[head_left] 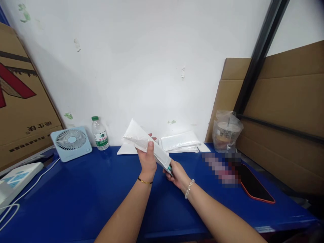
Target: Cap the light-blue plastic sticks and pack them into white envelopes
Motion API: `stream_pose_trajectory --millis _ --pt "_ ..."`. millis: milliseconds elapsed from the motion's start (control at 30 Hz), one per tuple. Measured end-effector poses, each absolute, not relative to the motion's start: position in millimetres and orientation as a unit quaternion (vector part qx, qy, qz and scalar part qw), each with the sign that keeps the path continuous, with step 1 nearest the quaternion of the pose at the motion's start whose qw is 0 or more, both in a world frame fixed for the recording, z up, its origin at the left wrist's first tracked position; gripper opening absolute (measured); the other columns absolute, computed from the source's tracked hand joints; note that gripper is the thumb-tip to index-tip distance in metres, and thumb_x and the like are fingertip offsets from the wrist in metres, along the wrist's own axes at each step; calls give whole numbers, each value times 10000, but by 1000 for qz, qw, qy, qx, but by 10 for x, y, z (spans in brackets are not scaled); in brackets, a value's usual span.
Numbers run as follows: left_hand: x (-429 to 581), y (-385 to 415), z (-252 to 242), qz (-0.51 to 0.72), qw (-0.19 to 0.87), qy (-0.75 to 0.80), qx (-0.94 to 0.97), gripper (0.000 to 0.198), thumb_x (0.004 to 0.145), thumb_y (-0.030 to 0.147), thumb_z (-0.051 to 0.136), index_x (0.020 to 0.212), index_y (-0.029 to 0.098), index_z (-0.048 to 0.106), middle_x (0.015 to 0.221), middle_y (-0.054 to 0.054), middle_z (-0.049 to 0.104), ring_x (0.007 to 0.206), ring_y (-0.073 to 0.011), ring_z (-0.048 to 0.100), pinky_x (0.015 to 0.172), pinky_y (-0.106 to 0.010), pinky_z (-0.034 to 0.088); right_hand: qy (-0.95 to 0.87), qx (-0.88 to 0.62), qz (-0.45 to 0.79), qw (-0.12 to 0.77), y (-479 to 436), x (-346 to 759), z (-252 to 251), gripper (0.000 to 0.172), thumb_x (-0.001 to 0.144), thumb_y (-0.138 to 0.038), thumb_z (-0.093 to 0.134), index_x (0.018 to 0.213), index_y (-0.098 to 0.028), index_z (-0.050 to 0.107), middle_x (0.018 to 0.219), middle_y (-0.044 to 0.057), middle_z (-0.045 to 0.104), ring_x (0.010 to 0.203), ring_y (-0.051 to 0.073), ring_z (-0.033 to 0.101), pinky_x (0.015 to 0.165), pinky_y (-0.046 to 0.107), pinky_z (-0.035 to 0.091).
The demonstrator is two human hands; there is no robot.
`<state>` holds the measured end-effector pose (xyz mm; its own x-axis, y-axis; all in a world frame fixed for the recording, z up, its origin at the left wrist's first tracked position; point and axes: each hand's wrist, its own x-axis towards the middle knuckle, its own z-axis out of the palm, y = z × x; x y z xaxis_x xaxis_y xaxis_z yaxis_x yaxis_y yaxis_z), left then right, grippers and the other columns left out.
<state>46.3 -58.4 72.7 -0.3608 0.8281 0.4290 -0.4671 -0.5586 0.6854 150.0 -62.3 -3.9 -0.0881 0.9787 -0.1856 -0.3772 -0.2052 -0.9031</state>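
A white padded mailer [158, 150] is held up at a slant above the blue table, its wide end towards the upper left. My left hand [148, 157] wraps round its middle, thumb on the near face and fingertips showing behind. At the lower right end, my right hand [178, 173] is closed round a small teal and dark item [170, 168] that shows at the mailer's edge. Most of that item is hidden, so its kind cannot be told. Behind the hands, a stack of white mailers [179, 141] lies against the wall.
On the blue table [106, 202] a light blue fan [72, 143] and a water bottle [100, 133] stand at the left. A white cable [37, 182] runs beside a white device [20, 179]. At the right are a bagged drink cup [226, 131], a phone [257, 184] and cardboard [286, 128].
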Motion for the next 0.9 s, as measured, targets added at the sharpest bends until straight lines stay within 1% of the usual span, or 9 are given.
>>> stream_pose_trajectory --millis 67,133,267,333,400,500,567,700,900 --pt "448 -567 711 784 415 233 398 446 721 411 658 1096 212 523 1049 -82 629 913 -202 620 768 -301 503 -389 -439 627 513 -612 1491 -53 373 773 -537 525 670 -182 478 429 -60 433 281 39 281 298 154 110" --pt "416 -506 687 785 425 236 383 440 725 405 656 1096 213 518 1035 -79 627 877 -195 625 749 -307 510 -423 -484 572 510 -574 1540 -55 402 768 -568 506 639 -191 452 405 -79 367 288 43 236 313 174 110" --pt "240 -287 636 834 407 244 281 399 779 413 594 1125 265 460 1012 -38 607 803 -147 623 743 -312 519 -545 -604 323 483 -448 1821 -34 494 795 -607 423 530 -190 437 421 -22 434 388 106 387 393 221 244" --pt "103 -182 616 852 379 241 270 389 785 390 588 1127 274 444 981 -23 605 786 -130 618 764 -310 515 -597 -651 193 428 -399 1980 -28 519 835 -575 375 498 -189 461 474 15 503 483 149 474 464 243 288" --pt "-24 -115 598 864 354 237 269 386 777 359 599 1116 271 437 955 -12 604 774 -122 614 769 -313 513 -613 -697 122 351 -378 2082 -34 523 868 -546 336 536 -193 535 554 45 574 571 185 536 520 260 311" --pt "-111 -102 572 850 359 242 299 415 759 347 625 1119 263 435 972 -20 613 778 -129 621 757 -316 513 -614 -744 83 250 -390 2089 -69 518 898 -526 296 663 -204 627 691 79 642 662 213 586 574 281 339" --pt "-79 -141 556 822 377 252 344 454 742 354 648 1135 262 440 1012 -38 620 803 -144 632 747 -307 512 -634 -739 54 221 -405 2026 -103 512 920 -496 270 721 -206 642 754 85 652 717 215 593 602 290 353" --pt "54 -250 549 769 396 259 430 507 712 348 685 1153 258 452 1075 -67 622 877 -180 643 742 -290 509 -685 -693 -16 226 -408 1908 -170 436 942 -427 280 816 -194 627 886 89 613 848 203 552 671 286 370" --pt "-21 -350 666 789 317 249 464 469 732 361 663 1144 226 485 1127 -87 599 944 -191 625 859 -334 473 -695 -678 -44 238 -403 1882 -194 361 936 -426 311 864 -203 585 938 84 561 921 220 474 762 326 359"
